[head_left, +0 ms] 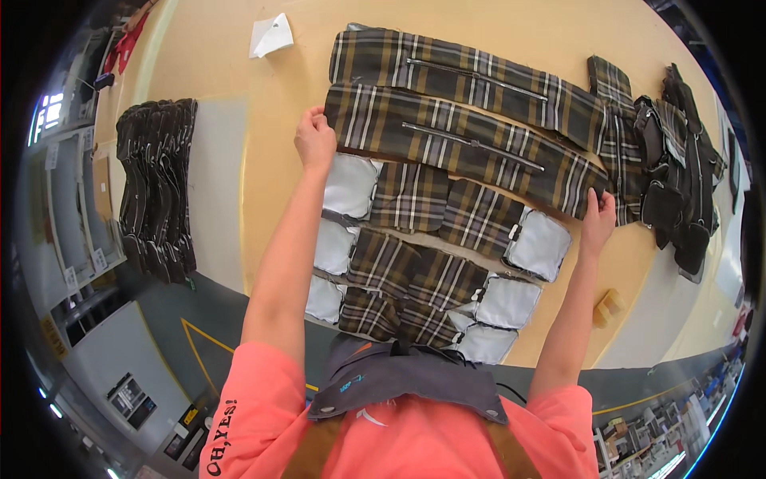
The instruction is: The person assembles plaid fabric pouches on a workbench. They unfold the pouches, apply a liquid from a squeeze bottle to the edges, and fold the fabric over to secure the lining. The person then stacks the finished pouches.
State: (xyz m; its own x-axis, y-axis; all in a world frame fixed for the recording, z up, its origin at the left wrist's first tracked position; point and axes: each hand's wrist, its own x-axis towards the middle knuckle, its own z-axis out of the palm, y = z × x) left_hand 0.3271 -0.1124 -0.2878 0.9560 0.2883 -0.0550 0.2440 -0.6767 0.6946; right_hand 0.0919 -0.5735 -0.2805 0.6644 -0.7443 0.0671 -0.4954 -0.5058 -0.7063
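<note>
A long plaid fabric panel (375, 120), dark with white and tan lines and a zipper along its middle, is stretched across the table in front of me. My left hand (316, 140) pinches its left end between thumb and fingers. At its lower right corner my right hand (598, 218) grips the edge, thumb on top. Just beyond lies a second plaid panel with a zipper (511, 70), partly overlapped by the first. Nearer to me, several shorter plaid pieces (411, 195) with white pocket bags (539, 243) lie in rows between my forearms.
A stack of dark fabric pieces (155, 188) lies at the table's left side. On the right are a plaid strip (610, 80) and a heap of dark pieces (690, 176). White scrap (271, 36) sits far left; a small yellow block (608, 307) is near the table's front edge.
</note>
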